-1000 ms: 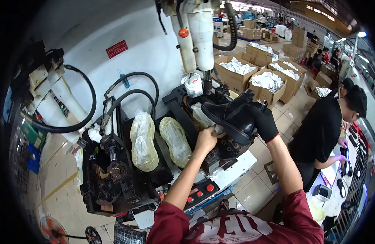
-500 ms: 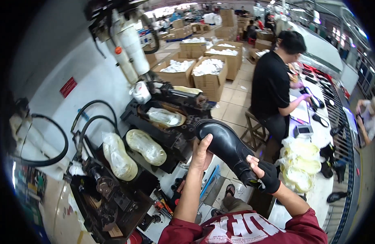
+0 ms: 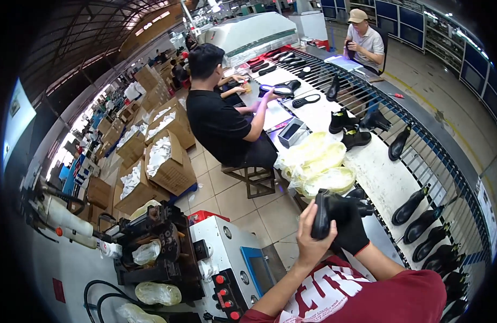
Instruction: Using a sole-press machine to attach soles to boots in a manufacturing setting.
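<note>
A black leather boot (image 3: 321, 216) is held in front of my chest, at the near edge of the worktable. My bare left hand (image 3: 314, 237) clasps one end of it, with the thumb and fingers on opposite sides. My right hand (image 3: 347, 222), in a black fingerless glove, is closed round the boot from the right; its fingertips are mostly hidden. Just beyond the boot lie pale yellow, plastic-wrapped sole-shaped pads (image 3: 326, 181), piled on the worktable (image 3: 375, 172).
Black boots (image 3: 410, 205) line a roller conveyor (image 3: 447, 188) on the right. A seated co-worker (image 3: 219, 116) handles a shoe; another person (image 3: 365, 46) sits across. At left stand a press machine (image 3: 167, 247), a red-button control panel (image 3: 225, 296) and cartons (image 3: 170, 167) of white stuffing.
My view has swung right, away from the press and toward the table and conveyor. The boot has been turned and drawn in closer to me, with both hands still on it.
</note>
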A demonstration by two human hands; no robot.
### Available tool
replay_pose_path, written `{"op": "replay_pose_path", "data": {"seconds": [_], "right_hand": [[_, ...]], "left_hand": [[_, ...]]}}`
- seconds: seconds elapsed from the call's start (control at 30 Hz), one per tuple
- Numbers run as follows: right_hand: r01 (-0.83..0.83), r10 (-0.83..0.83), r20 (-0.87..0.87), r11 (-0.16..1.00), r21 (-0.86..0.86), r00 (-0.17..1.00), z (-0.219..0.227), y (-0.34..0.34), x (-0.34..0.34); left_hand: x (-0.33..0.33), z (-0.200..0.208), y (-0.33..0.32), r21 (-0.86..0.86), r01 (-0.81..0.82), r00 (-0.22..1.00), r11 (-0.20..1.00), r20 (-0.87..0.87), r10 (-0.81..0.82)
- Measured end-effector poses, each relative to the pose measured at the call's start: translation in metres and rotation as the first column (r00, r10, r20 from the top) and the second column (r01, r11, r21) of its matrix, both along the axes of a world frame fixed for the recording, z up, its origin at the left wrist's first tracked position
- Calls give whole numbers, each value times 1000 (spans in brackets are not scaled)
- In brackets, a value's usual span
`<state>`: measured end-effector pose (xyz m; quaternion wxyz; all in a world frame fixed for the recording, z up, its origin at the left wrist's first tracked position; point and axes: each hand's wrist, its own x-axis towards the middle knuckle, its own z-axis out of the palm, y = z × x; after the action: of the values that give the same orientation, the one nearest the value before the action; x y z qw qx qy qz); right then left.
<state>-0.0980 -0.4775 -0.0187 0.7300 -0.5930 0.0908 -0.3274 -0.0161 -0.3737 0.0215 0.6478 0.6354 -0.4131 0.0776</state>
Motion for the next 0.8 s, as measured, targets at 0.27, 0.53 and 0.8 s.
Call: {"op": "replay_pose_path", "data": {"seconds": [0.27, 0.53, 0.8], "right_hand": [[149, -209, -15, 643, 751, 978, -66, -174, -65], [911, -780, -610, 345, -226, 144, -255, -352, -103], [796, -809, -582, 299, -527, -81, -351, -434, -241]], "left_hand": [[0, -28, -28, 353, 516, 849, 781, -94, -519], [55, -137, 51, 493, 371, 812, 787, -583, -17], [54, -162, 21, 540, 604, 741, 586, -651, -164]]}}
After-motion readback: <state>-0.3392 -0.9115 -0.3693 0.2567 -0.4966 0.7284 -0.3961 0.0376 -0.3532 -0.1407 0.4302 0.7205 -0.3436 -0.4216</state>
